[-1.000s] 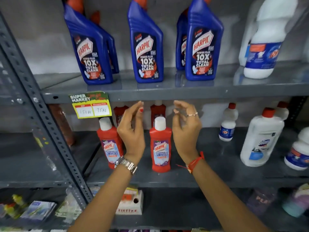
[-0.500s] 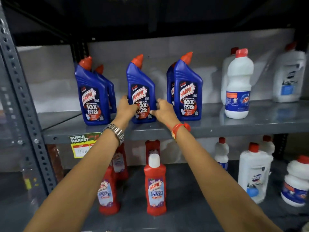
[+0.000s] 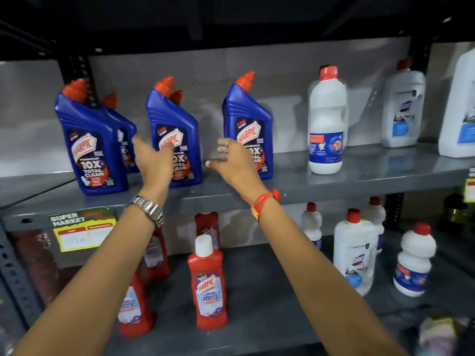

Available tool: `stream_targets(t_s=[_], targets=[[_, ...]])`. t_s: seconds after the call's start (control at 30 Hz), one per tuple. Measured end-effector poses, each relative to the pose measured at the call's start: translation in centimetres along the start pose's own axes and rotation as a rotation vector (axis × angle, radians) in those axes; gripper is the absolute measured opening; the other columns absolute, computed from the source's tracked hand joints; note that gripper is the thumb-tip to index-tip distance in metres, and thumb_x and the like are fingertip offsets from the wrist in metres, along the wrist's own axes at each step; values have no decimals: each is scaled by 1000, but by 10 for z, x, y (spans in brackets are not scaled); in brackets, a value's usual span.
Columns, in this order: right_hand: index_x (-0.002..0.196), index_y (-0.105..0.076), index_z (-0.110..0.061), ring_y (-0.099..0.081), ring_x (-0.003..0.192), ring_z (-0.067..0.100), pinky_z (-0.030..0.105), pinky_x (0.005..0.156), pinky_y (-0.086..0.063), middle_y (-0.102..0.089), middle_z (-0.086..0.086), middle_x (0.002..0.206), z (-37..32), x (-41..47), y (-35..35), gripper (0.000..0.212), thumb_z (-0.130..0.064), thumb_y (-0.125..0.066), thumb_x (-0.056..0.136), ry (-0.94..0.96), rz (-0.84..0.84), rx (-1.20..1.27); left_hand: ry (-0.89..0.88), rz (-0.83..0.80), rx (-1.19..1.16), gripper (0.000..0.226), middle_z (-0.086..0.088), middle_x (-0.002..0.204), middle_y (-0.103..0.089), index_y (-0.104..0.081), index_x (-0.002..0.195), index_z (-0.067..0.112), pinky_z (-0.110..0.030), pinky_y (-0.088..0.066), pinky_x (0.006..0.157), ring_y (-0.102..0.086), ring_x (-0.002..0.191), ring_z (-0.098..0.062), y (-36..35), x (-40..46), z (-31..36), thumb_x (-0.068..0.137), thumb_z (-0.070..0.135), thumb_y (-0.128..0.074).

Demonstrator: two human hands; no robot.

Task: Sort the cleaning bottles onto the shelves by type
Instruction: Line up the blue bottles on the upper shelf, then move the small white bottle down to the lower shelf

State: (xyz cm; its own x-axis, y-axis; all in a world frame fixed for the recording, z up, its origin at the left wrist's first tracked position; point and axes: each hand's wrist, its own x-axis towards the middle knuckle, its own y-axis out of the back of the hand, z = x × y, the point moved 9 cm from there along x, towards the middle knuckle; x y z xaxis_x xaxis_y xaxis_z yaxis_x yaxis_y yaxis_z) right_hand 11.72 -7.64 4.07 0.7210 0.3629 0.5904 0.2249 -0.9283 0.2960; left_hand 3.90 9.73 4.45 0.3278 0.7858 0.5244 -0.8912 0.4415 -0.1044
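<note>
Bottles point(image 3: 174, 140): glossy blue plastic, angled red spouts, open hands point(image 3: 154, 160).

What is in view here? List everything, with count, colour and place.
Harpic toilet cleaner bottles: at least five, blue with red caps, upper shelf left.
White bottles, upper: at least three, red caps, upper shelf right.
Harpic bathroom cleaner bottles: four, red, lower shelf left.
White bottles, lower: four, red caps, lower shelf right.
Price label: one, yellow and green, upper shelf's front edge, left.
Shelving: grey metal, two tiers shown.
Watch: one, silver, left wrist.
Thread band: one, red, right wrist.
Left hand: open, in front of the middle blue bottle.
Right hand: open, beside the right-most blue bottle.
</note>
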Motion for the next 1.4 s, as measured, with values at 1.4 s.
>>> stream_targets(t_s=[1.4], targets=[[94,-61,-28,-70,85,18,41,79,-56,-76,-2,90,107,-109,269,58,-49,-81,45,-59,309,-143,-143,-501,-242,34,-13,92,-73,-69,90,3,-35,-59,76,-70,85,-23,-226,-252,131,62,18,-79]])
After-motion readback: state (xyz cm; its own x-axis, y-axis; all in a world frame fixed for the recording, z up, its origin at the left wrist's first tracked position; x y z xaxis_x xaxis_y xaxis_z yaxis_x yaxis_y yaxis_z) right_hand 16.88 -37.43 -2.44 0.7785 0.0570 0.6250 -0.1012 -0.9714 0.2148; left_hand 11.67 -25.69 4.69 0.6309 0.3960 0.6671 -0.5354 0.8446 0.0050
